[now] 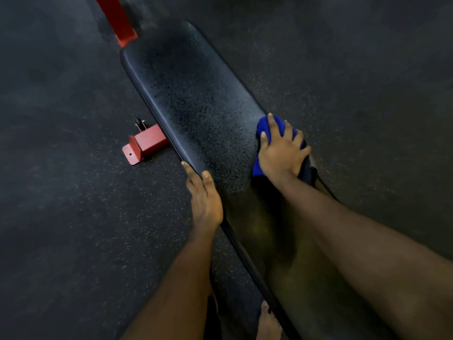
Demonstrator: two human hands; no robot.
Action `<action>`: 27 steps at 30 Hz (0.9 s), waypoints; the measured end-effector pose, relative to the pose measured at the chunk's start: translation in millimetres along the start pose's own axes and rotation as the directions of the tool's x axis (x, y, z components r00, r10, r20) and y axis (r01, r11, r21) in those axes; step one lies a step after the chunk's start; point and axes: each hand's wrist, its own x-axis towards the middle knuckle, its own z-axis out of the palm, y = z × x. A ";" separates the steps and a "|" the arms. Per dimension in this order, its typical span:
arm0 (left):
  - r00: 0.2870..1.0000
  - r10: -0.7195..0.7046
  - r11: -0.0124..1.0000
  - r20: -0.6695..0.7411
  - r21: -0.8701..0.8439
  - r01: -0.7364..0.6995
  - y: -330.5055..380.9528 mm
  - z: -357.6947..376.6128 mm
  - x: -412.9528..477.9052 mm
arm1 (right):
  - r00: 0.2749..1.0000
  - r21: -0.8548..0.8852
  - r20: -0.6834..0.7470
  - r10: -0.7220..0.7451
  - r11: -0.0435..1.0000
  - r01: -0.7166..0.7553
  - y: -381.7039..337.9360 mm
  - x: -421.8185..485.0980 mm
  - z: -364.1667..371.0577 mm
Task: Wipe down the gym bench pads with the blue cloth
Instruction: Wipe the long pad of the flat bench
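A long black bench pad (191, 94) runs from upper left to lower right, its middle speckled with spray droplets. My right hand (282, 150) presses the bunched blue cloth (266, 126) onto the pad's right edge, fingers spread and bent over it. My left hand (204, 197) rests on the pad's left edge, with the thumb on top and the fingers along the side. The part of the pad near me looks dark and smooth.
A red steel frame foot (144, 146) with a small black wheel (139, 123) sticks out from under the pad's left side. A red frame bar (117, 18) rises at the pad's far end. Speckled black rubber floor surrounds the bench. A bare foot (268, 322) stands at the bottom.
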 end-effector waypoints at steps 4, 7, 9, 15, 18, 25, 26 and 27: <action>0.999 -0.004 1.000 0.033 -0.016 0.005 3.3 -4.6 -0.4 | 0.995 -0.015 -0.023 -0.094 0.996 0.093 26.2 -30.9 -1.4; 0.999 0.008 1.000 0.040 -0.027 -0.007 2.9 -11.0 10.5 | 0.997 -0.005 -0.050 -0.065 0.998 0.065 65.2 -82.2 -1.4; 0.998 0.007 0.999 0.069 -0.037 -0.004 1.4 -14.8 20.7 | 0.999 -0.006 -0.026 -0.036 0.999 0.036 75.2 -101.3 1.1; 0.986 0.071 0.995 0.151 -0.076 -0.060 -9.1 -20.8 27.5 | 0.995 -0.029 -0.083 0.054 0.998 -0.057 11.7 -40.4 7.6; 0.985 0.078 0.994 0.151 -0.089 -0.065 -12.2 -20.4 30.3 | 0.999 -0.025 -0.034 -0.033 0.999 0.032 -21.3 -1.1 6.2; 0.991 0.062 0.994 0.119 -0.098 -0.050 -7.8 -29.7 34.4 | 0.980 -0.062 -0.054 -0.194 0.980 0.190 14.6 -45.3 5.0; 0.991 0.055 0.995 0.124 -0.087 -0.044 -5.8 -33.6 40.1 | 0.982 -0.067 -0.054 -0.180 0.982 0.176 26.2 -64.7 5.2; 0.991 0.045 0.997 0.130 -0.071 -0.036 -4.7 -37.0 46.2 | 0.986 -0.064 -0.042 -0.161 0.985 0.158 35.6 -83.8 4.6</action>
